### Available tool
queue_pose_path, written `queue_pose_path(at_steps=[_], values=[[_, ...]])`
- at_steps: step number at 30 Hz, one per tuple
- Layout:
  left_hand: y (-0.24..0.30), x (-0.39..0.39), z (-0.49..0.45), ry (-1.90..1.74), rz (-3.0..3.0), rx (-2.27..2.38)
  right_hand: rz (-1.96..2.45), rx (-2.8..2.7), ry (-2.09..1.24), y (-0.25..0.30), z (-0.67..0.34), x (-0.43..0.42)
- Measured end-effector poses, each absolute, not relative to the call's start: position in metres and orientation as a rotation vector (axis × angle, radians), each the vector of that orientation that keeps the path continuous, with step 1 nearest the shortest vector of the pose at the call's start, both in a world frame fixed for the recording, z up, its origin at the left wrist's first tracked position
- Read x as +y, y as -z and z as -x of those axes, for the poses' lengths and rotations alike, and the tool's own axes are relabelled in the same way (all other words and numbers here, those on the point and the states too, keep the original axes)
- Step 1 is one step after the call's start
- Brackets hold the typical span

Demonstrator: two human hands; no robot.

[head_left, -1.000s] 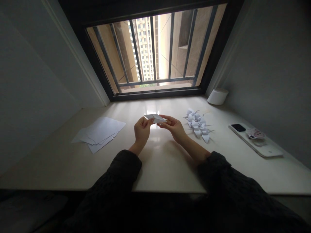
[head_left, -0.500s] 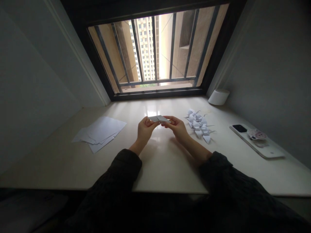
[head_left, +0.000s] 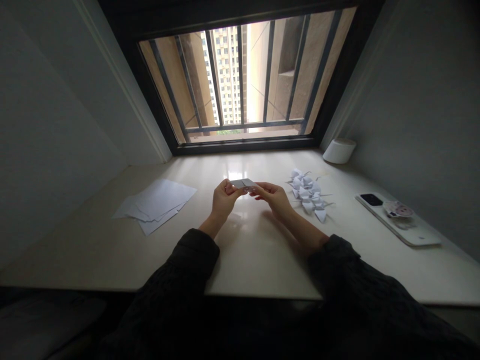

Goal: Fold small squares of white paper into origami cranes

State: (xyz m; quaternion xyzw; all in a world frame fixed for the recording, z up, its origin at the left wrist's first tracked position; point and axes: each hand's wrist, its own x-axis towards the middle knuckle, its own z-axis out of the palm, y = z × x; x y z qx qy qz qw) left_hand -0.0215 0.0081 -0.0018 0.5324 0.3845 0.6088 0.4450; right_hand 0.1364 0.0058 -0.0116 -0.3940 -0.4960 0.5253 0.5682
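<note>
Between my two hands, above the middle of the counter, is a small folded piece of white paper (head_left: 241, 183). My left hand (head_left: 224, 199) pinches its left end, with the thumb along the near edge. On the right side, my right hand (head_left: 273, 196) grips the paper with thumb and fingertips close to my left thumb. Fingers hide part of the paper's right end. To the right of my right hand sits a cluster of several folded white paper cranes (head_left: 307, 192). A loose stack of white paper sheets (head_left: 161, 200) lies left of my left hand.
A white phone (head_left: 403, 222) with a grip on its back lies at the right. In the back right corner stands a white cylindrical object (head_left: 339, 151). A barred window (head_left: 243, 145) rises behind the pale counter (head_left: 258, 265), whose front edge is near me.
My right fingers have shifted slightly left along the folded paper, covering more of its right end. My left hand keeps nearly the same hold. The whole view has shifted very slightly.
</note>
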Motion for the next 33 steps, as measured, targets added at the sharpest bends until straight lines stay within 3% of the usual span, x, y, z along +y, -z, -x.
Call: queue_pose_path(at_steps=[8,19,28,33], values=[[0.006,0.012,0.021,-1.455,-1.234,0.932,0.964,-1.143,-1.156,0.015,-0.136,0.009],[-0.008,-0.011,0.019,-1.435,-1.78,1.23,0.937,-1.365,-0.498,0.005,-0.14,-0.001],[-0.007,-0.004,0.021,-1.516,-1.843,1.093,0.894,-1.455,-0.504,0.001,-0.141,-0.005],[-0.008,-0.004,0.023,-1.58,-1.859,1.05,0.851,-1.434,-0.703,0.005,-0.138,-0.001]])
